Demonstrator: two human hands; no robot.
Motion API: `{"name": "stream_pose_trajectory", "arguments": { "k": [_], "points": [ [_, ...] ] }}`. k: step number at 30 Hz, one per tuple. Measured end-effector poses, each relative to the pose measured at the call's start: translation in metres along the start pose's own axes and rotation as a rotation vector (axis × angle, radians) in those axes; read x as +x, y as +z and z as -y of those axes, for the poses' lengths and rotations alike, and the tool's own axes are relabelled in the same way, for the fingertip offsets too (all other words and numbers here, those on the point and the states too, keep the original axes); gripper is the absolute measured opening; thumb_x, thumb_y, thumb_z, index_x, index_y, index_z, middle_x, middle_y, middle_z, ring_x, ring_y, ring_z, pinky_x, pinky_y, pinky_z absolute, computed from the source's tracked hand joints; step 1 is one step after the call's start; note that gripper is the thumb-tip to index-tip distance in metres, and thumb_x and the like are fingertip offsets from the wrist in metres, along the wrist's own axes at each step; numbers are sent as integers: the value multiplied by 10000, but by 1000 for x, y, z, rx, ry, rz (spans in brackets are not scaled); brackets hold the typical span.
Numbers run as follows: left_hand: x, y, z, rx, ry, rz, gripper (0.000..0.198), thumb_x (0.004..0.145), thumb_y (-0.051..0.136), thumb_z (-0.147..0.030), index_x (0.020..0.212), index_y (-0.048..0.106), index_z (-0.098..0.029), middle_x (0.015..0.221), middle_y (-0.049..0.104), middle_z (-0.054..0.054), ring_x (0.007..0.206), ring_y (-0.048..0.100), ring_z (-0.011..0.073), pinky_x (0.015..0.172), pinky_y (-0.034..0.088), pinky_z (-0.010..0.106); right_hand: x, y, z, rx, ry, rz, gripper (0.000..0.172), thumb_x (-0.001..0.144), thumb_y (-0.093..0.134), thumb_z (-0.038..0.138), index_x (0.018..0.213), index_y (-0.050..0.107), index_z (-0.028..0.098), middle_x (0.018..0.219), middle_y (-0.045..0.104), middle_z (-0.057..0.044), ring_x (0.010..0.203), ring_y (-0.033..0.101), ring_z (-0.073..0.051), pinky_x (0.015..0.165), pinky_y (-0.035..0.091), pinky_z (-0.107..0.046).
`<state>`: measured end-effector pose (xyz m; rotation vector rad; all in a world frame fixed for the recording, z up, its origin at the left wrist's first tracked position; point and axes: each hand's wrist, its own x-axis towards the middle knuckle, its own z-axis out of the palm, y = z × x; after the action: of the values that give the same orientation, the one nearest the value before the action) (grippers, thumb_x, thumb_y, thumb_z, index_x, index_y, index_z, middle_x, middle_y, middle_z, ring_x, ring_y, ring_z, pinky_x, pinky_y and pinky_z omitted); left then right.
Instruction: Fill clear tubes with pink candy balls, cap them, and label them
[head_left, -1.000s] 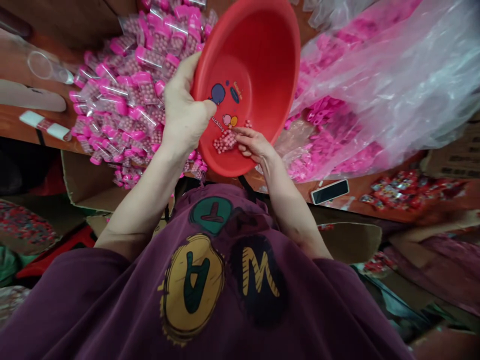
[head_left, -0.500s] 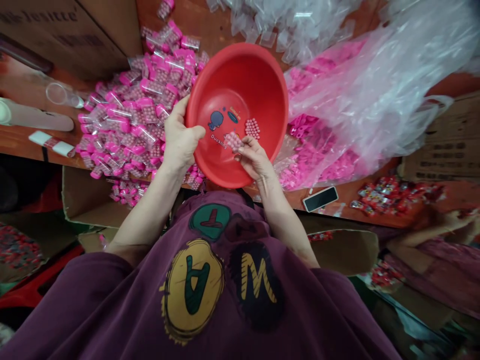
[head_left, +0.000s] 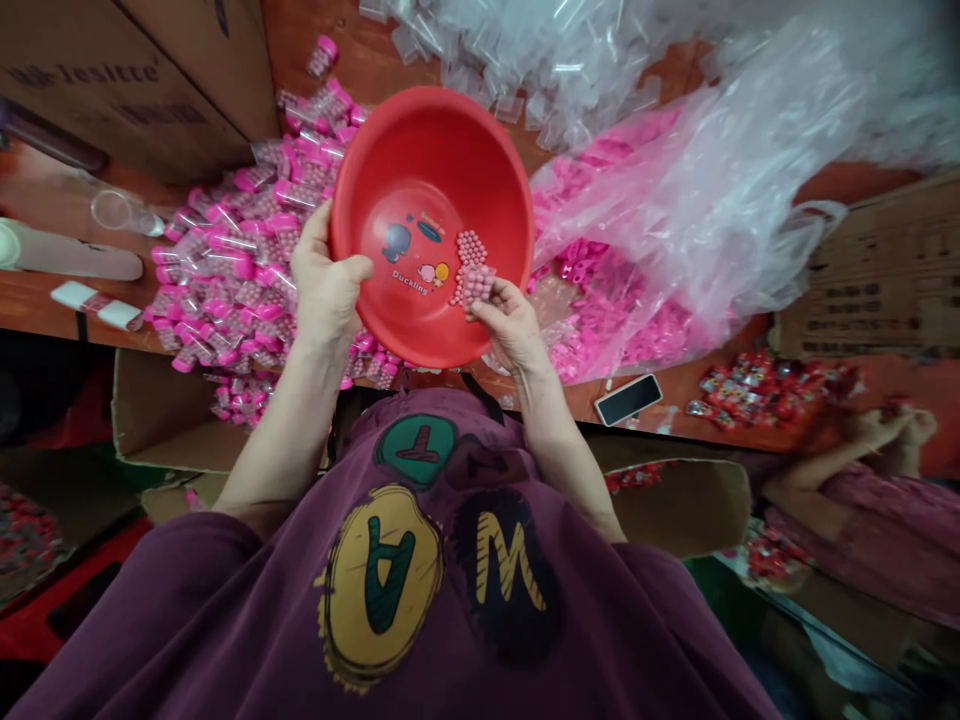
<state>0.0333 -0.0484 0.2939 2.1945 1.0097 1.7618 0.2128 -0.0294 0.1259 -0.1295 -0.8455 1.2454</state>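
Note:
My left hand grips the left rim of a red plastic basin, thumb over the edge, and the basin tilts toward me. Inside it are printed ducks and the word "Duckling". Between the fingertips of my right hand is a small clear container of pink beads, held low over the basin's right side. Loose pink beads lie on the basin bottom just beyond it. On the left spreads a heap of clear, pink-capped bead jars, partly behind my left hand.
A clear plastic bag covers pink plastic parts at right. Clear empty containers are piled at the back. A phone lies near the table edge. Cardboard boxes stand around. Another person's hands are at far right, near red-wrapped items.
The basin and both hands have shifted left in view. The bead container has moved within the basin, nearer the loose beads and lower right wall. Both hands keep their holds.

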Motion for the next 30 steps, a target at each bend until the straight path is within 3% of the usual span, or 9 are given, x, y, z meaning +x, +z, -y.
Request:
{"name": "stream_pose_trajectory", "arguments": {
  "k": [5, 13, 16, 21, 26, 30],
  "points": [
    [-5, 9, 6, 44, 23, 68, 648, 661, 723, -308, 1296, 596, -290, 1227, 744, -2, 1298, 637, 303, 1024, 619, 536, -4, -3, 2, -28, 20, -22, 490, 695, 930, 474, 1053, 671, 263, 935, 718, 10, 745, 633, -111, 733, 575, -295],
    [-8, 18, 5, 50, -19, 119, 658, 657, 702, -262, 1308, 599, -266, 1250, 741, 1, 1249, 648, 269, 1036, 603, 508, -8, -14, -7, -35, 102, -79, 489, 675, 952, 473, 1003, 668, 248, 868, 707, 26, 711, 633, -99, 697, 568, -271],
    [-7, 19, 3, 10, -71, 96, 689, 642, 686, -220, 1322, 572, -244, 1291, 734, -15, 1223, 645, 234, 1068, 581, 507, -9, -17, -9, -38, 114, -71, 506, 671, 955, 480, 1025, 671, 256, 926, 730, 14, 758, 666, -114, 722, 589, -283],
    [-3, 18, 9, -99, -38, 57, 707, 608, 745, -232, 1297, 589, -231, 1261, 744, -12, 1177, 661, 237, 1019, 602, 495, -8, -19, -14, -45, 55, -85, 575, 634, 970, 481, 1072, 666, 266, 1065, 754, -13, 868, 697, -141, 779, 608, -302],
    [-2, 24, 12, -123, 11, 88, 683, 632, 740, -229, 1297, 585, -226, 1238, 735, 30, 1137, 683, 255, 965, 614, 460, -4, -22, -20, -177, 70, -101, 553, 681, 926, 522, 1060, 623, 258, 1003, 738, -14, 790, 666, -133, 790, 617, -338],
    [0, 26, 10, -147, 34, 98, 652, 607, 745, -195, 1243, 611, -249, 1226, 731, 26, 1137, 683, 269, 989, 618, 473, -2, -28, -26, -145, 46, -77, 549, 695, 913, 517, 1069, 599, 265, 1064, 726, -27, 871, 684, -150, 866, 623, -358]
  ]
}}
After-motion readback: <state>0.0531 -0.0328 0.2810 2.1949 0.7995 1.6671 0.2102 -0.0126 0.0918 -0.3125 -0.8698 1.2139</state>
